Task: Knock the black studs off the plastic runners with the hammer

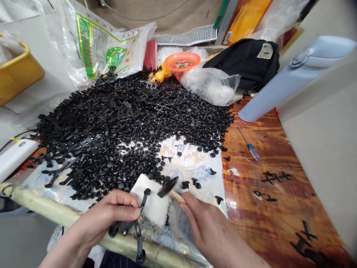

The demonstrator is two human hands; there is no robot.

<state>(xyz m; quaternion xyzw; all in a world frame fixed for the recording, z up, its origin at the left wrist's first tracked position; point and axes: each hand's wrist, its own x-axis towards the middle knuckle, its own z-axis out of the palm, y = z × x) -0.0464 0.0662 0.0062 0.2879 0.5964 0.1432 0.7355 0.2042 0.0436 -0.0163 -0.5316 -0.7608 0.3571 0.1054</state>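
Note:
My left hand [111, 214] is closed around a bunch of black plastic straps [138, 230], with one strap end lying on a white block [152, 201]. My right hand [206, 227] grips the wooden handle of a small black-headed hammer [168, 187], whose head hovers over the white block. A large pile of black plastic studs and straps [125, 123] spreads over the patterned cloth [192, 160] just beyond both hands.
A wooden table [267, 208] with loose black cross pieces [276, 176] and a small screwdriver [249, 144] lies to the right. At the back are a printed plastic bag [103, 48], an orange bowl [182, 61], a black cap [248, 59], a pale blue bottle [292, 74], and a yellow bin [16, 70]. A white device [13, 156] is at left.

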